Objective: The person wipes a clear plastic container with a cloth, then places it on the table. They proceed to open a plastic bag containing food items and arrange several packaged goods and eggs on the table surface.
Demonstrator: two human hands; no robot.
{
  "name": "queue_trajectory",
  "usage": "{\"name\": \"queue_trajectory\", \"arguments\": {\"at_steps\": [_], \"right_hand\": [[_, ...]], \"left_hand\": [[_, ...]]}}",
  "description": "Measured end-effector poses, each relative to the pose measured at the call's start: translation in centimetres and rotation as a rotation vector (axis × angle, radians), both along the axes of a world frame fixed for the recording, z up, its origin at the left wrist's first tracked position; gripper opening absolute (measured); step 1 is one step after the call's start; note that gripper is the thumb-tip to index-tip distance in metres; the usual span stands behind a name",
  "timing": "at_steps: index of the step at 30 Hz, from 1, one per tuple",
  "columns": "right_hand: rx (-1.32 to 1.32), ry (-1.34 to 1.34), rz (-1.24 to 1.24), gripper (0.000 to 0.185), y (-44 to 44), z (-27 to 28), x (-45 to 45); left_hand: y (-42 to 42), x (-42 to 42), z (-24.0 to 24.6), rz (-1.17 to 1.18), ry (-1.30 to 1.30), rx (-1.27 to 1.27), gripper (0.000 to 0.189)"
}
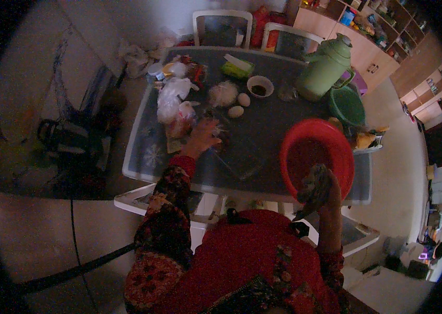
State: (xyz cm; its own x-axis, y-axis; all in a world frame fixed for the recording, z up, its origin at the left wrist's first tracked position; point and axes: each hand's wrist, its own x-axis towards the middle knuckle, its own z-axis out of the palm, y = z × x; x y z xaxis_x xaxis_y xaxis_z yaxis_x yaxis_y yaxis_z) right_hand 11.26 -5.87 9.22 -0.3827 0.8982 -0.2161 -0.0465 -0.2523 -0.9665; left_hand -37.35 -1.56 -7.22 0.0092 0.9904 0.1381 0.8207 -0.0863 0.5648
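My right hand [332, 194] grips a crumpled dark grey-green cloth [317, 184] over the near rim of a red plastic basin [285, 157]. Reaching over the dark table, my left hand [201, 135] has its fingers spread beside a dim clear plastic wrapping [224, 139]; whether the fingertips touch it is too dark to tell. Just past that hand lie a red-and-white plastic bag [184, 117] and a white plastic bag [174, 96]. Two pale eggs [236, 112] rest farther in, next to a knotted clear plastic bag [223, 94].
A white bowl [260, 86] with dark contents and a green package [237, 67] stand farther back. At the right are a tall green thermos jug [324, 68] and a green basin [347, 106]. White-framed chairs [223, 29] line the far edge of the table [260, 161].
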Motion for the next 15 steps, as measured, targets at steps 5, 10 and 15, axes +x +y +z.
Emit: {"name": "queue_trajectory", "arguments": {"at_steps": [5, 10, 15], "right_hand": [[-0.028, 0.065, -0.242, 0.041, -1.9, 2.4, -2.3], [0.811, -0.835, -0.149, 0.039, -2.1, -1.1, -1.4], [-0.09, -0.005, -0.231, 0.038, -0.9, 1.2, -1.1]], "left_hand": [[-0.6, 2.9, 4.6, 0.181, 0.228, -0.116, 0.126], [1.7, 4.8, 1.2, 0.348, 0.256, -0.312, 0.139], [2.3, 5.1, 2.0, 0.435, 0.301, -0.333, 0.131]]}}
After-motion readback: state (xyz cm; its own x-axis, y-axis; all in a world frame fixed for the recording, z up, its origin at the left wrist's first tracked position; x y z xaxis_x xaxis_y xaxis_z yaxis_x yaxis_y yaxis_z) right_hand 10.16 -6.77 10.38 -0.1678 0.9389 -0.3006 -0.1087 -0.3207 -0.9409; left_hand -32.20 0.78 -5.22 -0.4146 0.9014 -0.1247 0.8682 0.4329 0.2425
